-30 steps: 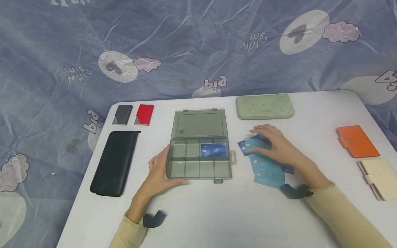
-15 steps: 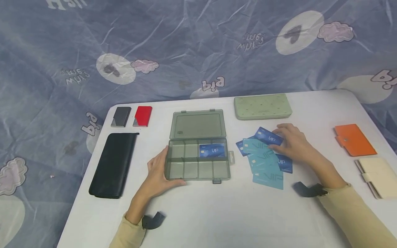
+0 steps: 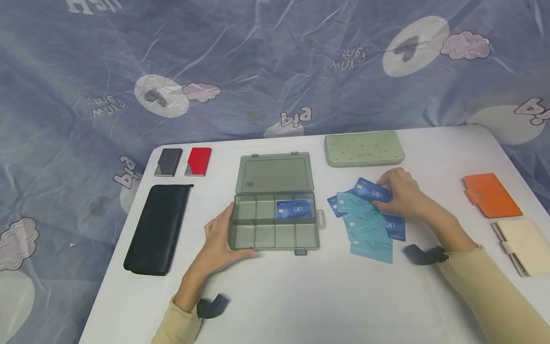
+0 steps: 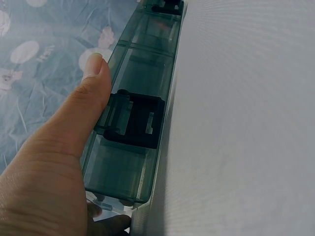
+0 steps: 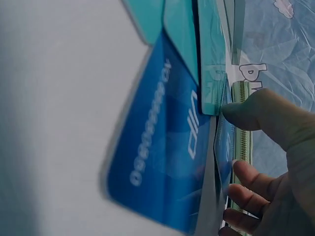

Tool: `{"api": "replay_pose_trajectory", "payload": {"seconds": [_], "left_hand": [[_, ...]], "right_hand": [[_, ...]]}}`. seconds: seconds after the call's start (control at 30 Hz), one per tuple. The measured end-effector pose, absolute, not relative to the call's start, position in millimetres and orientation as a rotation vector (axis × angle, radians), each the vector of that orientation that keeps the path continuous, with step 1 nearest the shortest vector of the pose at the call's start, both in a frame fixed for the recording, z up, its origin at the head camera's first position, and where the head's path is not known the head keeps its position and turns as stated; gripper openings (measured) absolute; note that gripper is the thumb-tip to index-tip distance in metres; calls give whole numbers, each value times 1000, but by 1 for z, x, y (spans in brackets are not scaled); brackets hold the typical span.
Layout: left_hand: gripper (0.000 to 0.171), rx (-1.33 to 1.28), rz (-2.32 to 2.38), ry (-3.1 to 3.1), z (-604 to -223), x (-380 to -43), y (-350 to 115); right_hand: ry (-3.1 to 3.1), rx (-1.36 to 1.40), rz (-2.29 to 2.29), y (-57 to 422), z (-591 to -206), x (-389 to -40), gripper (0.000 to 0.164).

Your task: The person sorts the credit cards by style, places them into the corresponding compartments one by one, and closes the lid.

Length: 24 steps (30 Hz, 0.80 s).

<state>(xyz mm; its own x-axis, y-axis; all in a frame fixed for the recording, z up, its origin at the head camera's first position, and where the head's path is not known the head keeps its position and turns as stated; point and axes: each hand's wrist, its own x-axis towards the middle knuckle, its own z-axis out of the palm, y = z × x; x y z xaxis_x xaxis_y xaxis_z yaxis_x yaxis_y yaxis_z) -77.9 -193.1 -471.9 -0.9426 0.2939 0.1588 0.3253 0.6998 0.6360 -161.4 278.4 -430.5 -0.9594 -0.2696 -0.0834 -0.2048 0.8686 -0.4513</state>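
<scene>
My left hand (image 3: 218,241) holds the front-left corner of a translucent green compartment box (image 3: 264,234), its lid open at the back. In the left wrist view the thumb lies against the box's front wall (image 4: 130,169), beside a dark latch (image 4: 135,120). A blue VIP card (image 3: 294,209) lies in the back right compartments. Right of the box, my right hand (image 3: 400,193) pinches the right end of another blue card (image 3: 370,189) between thumb and fingers. Under it fan several teal cards (image 3: 371,247) and other blue cards, one blue card (image 5: 155,147) large in the right wrist view.
A pale green case (image 3: 365,149) lies behind the cards. To the right are an orange card holder (image 3: 493,195) and a cream one (image 3: 526,246). At left lie a black wallet (image 3: 158,229), a grey card case (image 3: 169,161) and a red one (image 3: 199,161).
My right hand has shifted right from over the cards to the end of the top blue card, which now shows, angled above the teal ones. The left hand stays at the box.
</scene>
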Motion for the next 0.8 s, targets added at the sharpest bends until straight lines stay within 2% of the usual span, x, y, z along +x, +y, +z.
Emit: {"api": "replay_pose_trajectory", "payload": {"seconds": [0.8], "left_hand": [[127,-539,-1061,-2857,-474,-80,-193]], "right_hand": [[2866,-506,-742,282,-435,-159,63]]}}
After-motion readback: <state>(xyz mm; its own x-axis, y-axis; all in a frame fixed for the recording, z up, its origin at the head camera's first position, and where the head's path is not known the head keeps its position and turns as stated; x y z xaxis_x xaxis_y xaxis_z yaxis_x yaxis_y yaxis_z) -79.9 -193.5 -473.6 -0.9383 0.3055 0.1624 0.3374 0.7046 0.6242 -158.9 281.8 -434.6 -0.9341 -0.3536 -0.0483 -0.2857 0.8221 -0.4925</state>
